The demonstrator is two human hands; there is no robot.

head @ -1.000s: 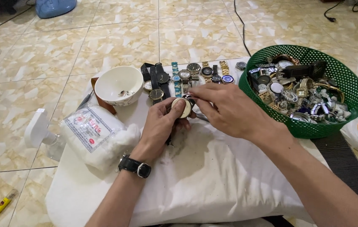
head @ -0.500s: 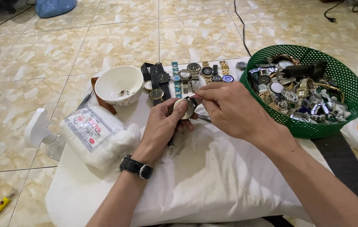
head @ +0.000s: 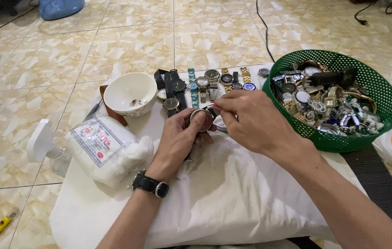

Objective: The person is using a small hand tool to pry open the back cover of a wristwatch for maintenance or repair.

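My left hand (head: 179, 140) holds a round wristwatch (head: 202, 120) with its face up, fingers curled around the case; a black watch sits on that wrist. My right hand (head: 251, 120) pinches at the upper right edge of the same watch, by its strap end. Both hands hover over a white cloth (head: 232, 193) spread on a low surface. Just beyond them lies a row of several watches (head: 205, 85) side by side.
A white bowl (head: 130, 94) with small parts stands at the left. A bag of cotton wool (head: 108, 150) and a white spray bottle (head: 41, 145) lie further left. A green mesh basket (head: 380, 92) full of watches sits at the right. A yellow lighter (head: 3, 222) lies on the tiled floor.
Both hands have shifted slightly with the watch; my right fingers have moved from over the face to its upper right edge. Nothing else has moved.
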